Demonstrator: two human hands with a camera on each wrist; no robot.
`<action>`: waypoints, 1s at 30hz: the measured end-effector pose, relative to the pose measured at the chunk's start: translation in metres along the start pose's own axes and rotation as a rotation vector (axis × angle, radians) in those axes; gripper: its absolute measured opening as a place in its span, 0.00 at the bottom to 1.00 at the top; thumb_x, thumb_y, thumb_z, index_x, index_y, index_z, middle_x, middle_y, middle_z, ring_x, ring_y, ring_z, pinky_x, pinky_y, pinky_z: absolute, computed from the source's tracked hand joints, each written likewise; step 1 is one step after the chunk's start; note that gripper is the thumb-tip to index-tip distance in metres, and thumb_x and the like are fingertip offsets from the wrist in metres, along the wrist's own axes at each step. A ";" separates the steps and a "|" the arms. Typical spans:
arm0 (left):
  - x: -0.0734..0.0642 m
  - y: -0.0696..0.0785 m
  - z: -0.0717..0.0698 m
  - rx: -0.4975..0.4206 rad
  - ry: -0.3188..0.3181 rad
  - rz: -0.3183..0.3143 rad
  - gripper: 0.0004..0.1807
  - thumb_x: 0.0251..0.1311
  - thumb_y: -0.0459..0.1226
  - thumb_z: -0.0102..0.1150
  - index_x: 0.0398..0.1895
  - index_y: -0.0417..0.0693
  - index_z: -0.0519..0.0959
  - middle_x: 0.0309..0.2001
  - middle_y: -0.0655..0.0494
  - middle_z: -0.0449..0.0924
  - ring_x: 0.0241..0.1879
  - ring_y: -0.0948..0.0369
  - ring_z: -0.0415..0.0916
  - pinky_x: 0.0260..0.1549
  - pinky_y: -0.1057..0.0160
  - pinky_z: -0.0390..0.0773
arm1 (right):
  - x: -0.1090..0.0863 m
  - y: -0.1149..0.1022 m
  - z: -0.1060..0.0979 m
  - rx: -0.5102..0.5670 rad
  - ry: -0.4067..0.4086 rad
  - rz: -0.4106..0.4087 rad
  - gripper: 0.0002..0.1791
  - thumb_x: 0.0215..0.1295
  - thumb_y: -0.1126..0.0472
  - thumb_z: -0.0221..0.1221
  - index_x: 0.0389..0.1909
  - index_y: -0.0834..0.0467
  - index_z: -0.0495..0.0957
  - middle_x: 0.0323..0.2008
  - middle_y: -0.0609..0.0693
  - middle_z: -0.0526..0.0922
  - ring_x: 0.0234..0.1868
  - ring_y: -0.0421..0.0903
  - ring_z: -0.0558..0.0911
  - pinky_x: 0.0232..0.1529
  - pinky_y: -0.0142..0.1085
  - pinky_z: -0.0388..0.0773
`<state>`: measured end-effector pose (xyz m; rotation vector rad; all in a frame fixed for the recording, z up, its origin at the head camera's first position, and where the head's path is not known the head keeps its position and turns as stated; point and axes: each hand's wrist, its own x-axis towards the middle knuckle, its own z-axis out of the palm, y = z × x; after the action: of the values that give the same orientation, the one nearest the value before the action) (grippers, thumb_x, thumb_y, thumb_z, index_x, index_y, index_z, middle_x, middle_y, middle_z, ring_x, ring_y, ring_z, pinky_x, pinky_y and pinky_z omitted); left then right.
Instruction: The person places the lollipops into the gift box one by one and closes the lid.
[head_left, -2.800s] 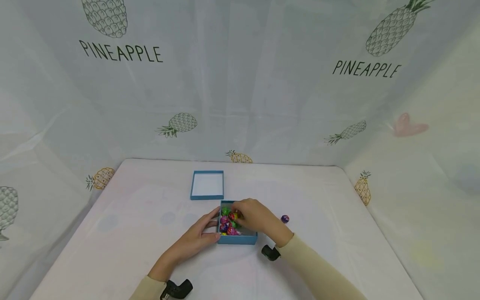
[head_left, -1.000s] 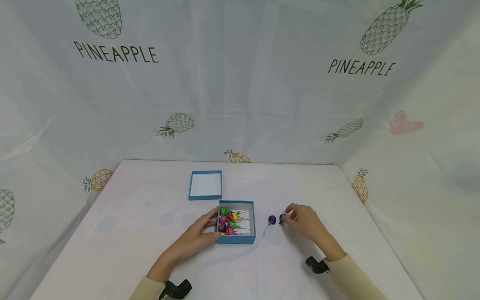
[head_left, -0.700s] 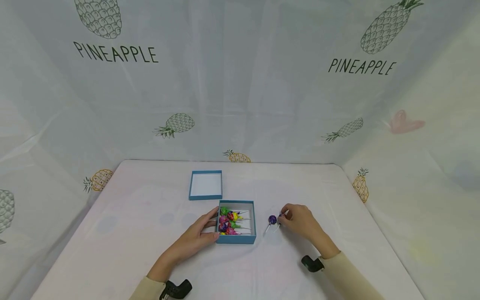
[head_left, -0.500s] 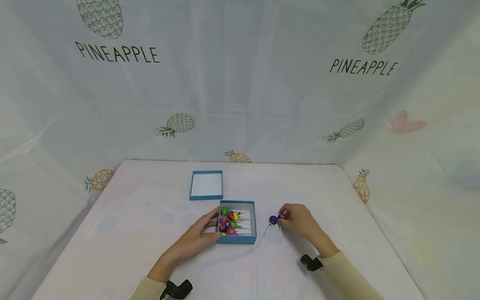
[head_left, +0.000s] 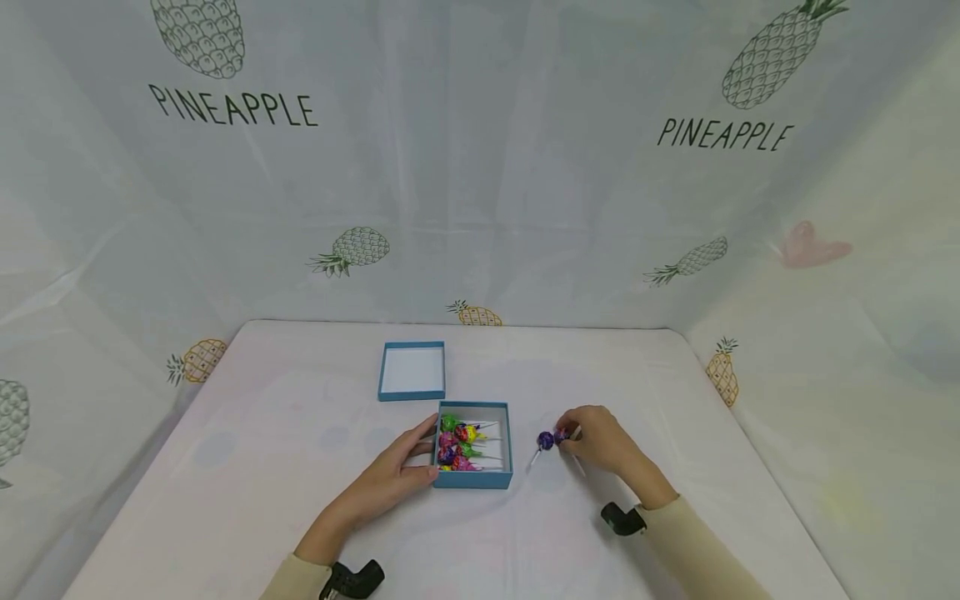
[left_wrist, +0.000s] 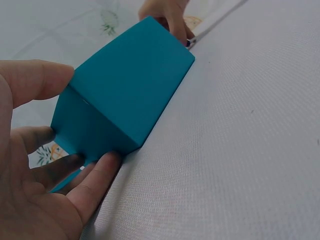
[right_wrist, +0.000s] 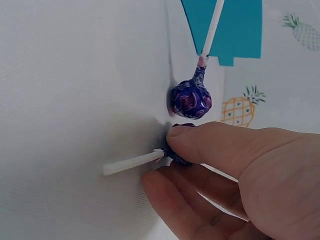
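My right hand (head_left: pixel 600 437) pinches a purple-wrapped lollipop (right_wrist: pixel 181 160) by its head between thumb and fingers, its white stick jutting out free. Beside it on the white cloth lies a second purple lollipop (right_wrist: pixel 191 99), with the two heads close together. To the left, a blue box (head_left: pixel 472 479) stands without its lid and holds several lollipops (head_left: pixel 459 446) in green, pink, red and yellow wrappers, sticks toward the right. My left hand (head_left: pixel 393 467) rests against the box's left wall, fingers spread along it and thumb at the near corner.
Behind the box, the blue lid (head_left: pixel 412 368) lies with its white inside up. A white cloth (head_left: pixel 300 500) covers the table, and pineapple-print curtains (head_left: pixel 480 167) rise at the back and sides. A black wrist camera (head_left: pixel 622 520) sits below the right hand.
The right hand moved out of the box to the right, onto the lollipops on the cloth. It then shifted slightly left with one, bringing its head close to the other. The left hand stayed put.
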<state>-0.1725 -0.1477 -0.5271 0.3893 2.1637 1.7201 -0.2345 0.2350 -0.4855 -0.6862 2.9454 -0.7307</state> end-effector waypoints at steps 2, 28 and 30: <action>0.000 0.000 0.000 0.000 -0.001 0.002 0.45 0.75 0.45 0.64 0.87 0.66 0.51 0.82 0.46 0.58 0.79 0.45 0.60 0.64 0.63 0.73 | 0.000 0.000 -0.002 -0.001 -0.013 -0.010 0.09 0.59 0.72 0.73 0.40 0.61 0.89 0.35 0.49 0.89 0.36 0.44 0.85 0.37 0.37 0.82; 0.001 -0.002 -0.001 0.020 0.011 0.011 0.44 0.75 0.45 0.63 0.87 0.65 0.51 0.82 0.46 0.59 0.79 0.45 0.62 0.68 0.54 0.72 | 0.027 -0.081 -0.033 0.048 -0.078 -0.264 0.15 0.62 0.68 0.75 0.50 0.59 0.88 0.42 0.46 0.87 0.36 0.40 0.85 0.35 0.26 0.83; 0.001 -0.002 -0.001 0.018 0.009 0.014 0.44 0.75 0.45 0.63 0.87 0.64 0.51 0.81 0.45 0.59 0.78 0.44 0.61 0.69 0.51 0.73 | 0.031 -0.088 -0.032 0.033 -0.071 -0.304 0.15 0.62 0.69 0.75 0.50 0.59 0.88 0.42 0.46 0.88 0.36 0.39 0.85 0.36 0.26 0.83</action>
<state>-0.1734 -0.1485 -0.5292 0.4035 2.1889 1.7147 -0.2303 0.1663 -0.4148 -1.1481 2.7889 -0.7526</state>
